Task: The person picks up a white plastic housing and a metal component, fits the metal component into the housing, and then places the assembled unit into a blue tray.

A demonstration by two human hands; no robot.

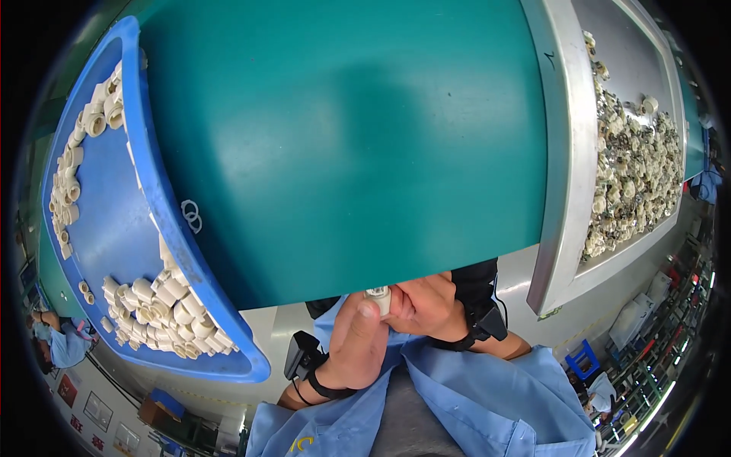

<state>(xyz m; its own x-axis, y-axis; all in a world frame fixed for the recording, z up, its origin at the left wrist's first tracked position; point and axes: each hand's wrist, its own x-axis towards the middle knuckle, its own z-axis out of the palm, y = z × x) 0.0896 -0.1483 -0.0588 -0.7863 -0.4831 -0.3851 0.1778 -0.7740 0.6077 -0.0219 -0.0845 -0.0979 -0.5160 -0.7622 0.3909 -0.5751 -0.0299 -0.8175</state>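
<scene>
White cylindrical fitting [380, 305]: upright between the fingertips of both hands, touching both, just off the near edge of the tabletop; its upper end looks clear or metallic, too small to tell which.
Left hand [356, 339]: pinching the fitting, thumb laid against its left side.
Right hand [428, 306]: fingers curled and pinching the fitting from its right side.
Wristbands [329, 387]: black, one on each wrist, each bearing a black device.
Green tabletop [358, 160]: directly ahead of both hands.
White rings [192, 216]: two, overlapping, ahead and left of the left hand.
Blue tray [106, 236]: left of the left hand, bearing loose white fittings [164, 312].
Metal-framed tray [572, 160]: ahead and right of the right hand, bearing small cream and metallic parts [636, 179].
</scene>
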